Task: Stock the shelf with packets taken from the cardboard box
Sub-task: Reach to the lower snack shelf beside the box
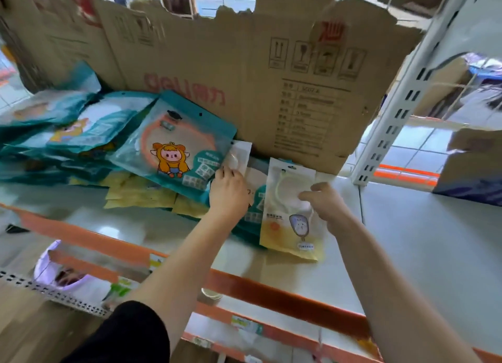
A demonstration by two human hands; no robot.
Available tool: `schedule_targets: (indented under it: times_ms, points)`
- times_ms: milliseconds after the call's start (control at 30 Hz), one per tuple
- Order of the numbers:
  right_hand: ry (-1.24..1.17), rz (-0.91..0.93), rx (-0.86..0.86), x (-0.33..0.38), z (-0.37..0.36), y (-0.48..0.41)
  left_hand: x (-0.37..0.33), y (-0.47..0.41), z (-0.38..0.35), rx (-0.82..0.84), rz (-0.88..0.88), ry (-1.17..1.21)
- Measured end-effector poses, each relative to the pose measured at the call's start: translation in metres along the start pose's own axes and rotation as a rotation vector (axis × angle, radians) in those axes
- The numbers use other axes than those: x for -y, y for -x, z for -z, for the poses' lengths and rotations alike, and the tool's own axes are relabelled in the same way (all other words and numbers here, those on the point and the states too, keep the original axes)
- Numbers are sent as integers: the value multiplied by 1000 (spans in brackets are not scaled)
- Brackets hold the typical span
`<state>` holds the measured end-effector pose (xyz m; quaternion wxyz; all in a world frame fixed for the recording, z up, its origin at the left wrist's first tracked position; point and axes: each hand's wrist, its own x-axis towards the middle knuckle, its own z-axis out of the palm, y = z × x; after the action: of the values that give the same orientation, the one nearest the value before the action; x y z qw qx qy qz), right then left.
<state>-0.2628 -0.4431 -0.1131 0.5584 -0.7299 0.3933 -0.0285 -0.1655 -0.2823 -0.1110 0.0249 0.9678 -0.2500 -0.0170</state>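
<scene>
Reaching over the orange front rail [271,292] of a white shelf [407,240], both of the person's hands are on packets near the middle of the board. The left hand [228,192] has its fingers curled and pinches the lower end of a small white packet [240,154], which stands up from the fingertips in front of the tall cardboard sheet [217,63] lining the far side of the shelf. The small packet touches the right edge of a teal packet with a cartoon figure [176,139], which lies tilted on top of a heap.

The right hand [330,206] grips a pale yellow packet [290,218] by its right edge, thumb on the front face and the other fingers curled round behind. This packet is roughly upright, its bottom edge low over the shelf board, just right of the left hand. Between the two hands part of another teal packet [255,207] shows, lying on the board.

To the left, more teal packets [76,128] lie overlapping in a loose pile against the cardboard sheet, with flat yellow packets [141,191] beneath them nearer the front. A white slotted upright [394,118] rises at the right end of the sheet. Far right on the shelf stands part of a cardboard box [472,156]; its contents cannot be seen. A black sleeve [127,335] covers the left upper arm.
</scene>
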Motion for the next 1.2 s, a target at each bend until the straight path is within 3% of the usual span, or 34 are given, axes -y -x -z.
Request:
schedule_targets:
  times_ms: [333, 433, 600, 833, 1000, 1200]
  points:
    - [-74, -1, 71, 9, -25, -9, 14, -2, 12, 136, -127, 175]
    - [-116, -28, 102, 12, -25, -7, 16, -1, 11, 76, -69, 241]
    - [-230, -23, 118, 6, -27, -5, 26, -10, 11, 64, 125, 161]
    - [-227, -83, 102, -3, -23, 0, 37, -12, 15, -10, 172, 264]
    - [-240, -68, 59, -7, -11, 11, 40, -9, 25, -37, 251, 484]
    - [-374, -45, 20, -16, -6, 28, 46, -1, 35, 94, 187, 873]
